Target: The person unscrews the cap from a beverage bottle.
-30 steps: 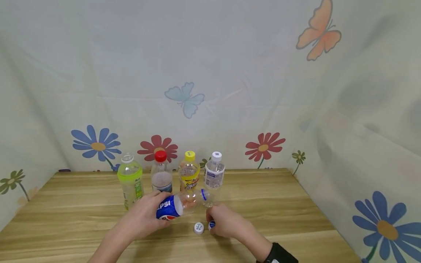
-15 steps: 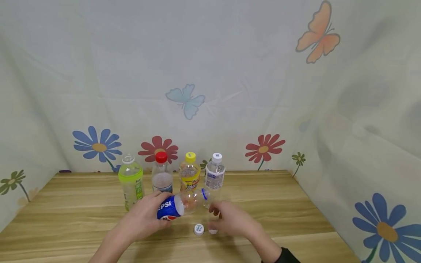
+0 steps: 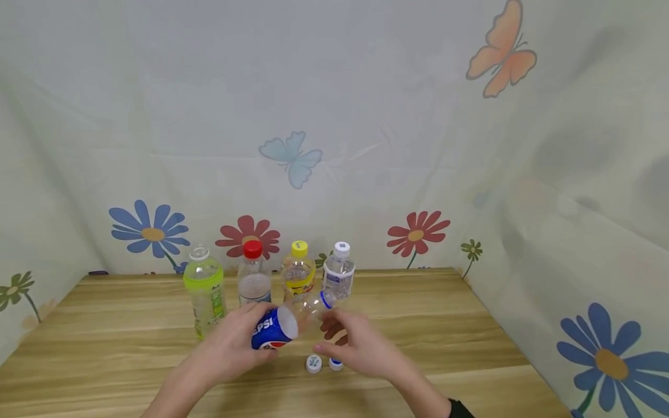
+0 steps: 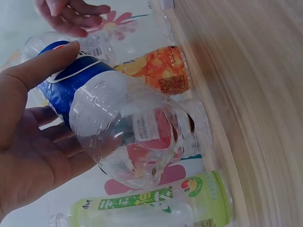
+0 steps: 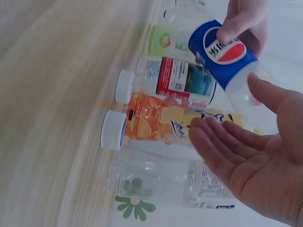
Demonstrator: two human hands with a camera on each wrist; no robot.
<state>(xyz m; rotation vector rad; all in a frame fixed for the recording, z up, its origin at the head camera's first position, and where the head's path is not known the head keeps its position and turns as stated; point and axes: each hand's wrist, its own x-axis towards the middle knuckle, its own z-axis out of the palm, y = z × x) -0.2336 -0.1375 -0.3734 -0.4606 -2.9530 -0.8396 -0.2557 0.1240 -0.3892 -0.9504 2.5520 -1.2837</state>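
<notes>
My left hand (image 3: pixel 235 342) grips an empty, uncapped Pepsi bottle (image 3: pixel 274 330) round its blue label. The bottle is tilted, with its blue-ringed mouth pointing right and away. In the left wrist view its clear base (image 4: pixel 137 137) faces the camera, and the thumb lies across the label. Close by the bottle's neck, my right hand (image 3: pixel 363 345) has its fingers spread and holds nothing; in the right wrist view its fingers (image 5: pixel 227 146) are apart with the palm showing. Two caps lie on the table under that hand: a white patterned cap (image 3: pixel 313 364) and a blue-topped cap (image 3: pixel 336 364), partly hidden.
A row of upright bottles stands behind the hands: an uncapped green-labelled bottle (image 3: pixel 205 284), a red-capped bottle (image 3: pixel 254 281), a yellow-capped bottle (image 3: pixel 299 273) and a white-capped clear bottle (image 3: pixel 338 273). The wooden table (image 3: pixel 428 313) ends at a flowered cloth backdrop (image 3: pixel 366 145).
My right hand has let go of the blue-topped cap, leaving it on the table, and moved up to the bottle's neck. The Pepsi bottle's mouth has tipped slightly upward in my left hand.
</notes>
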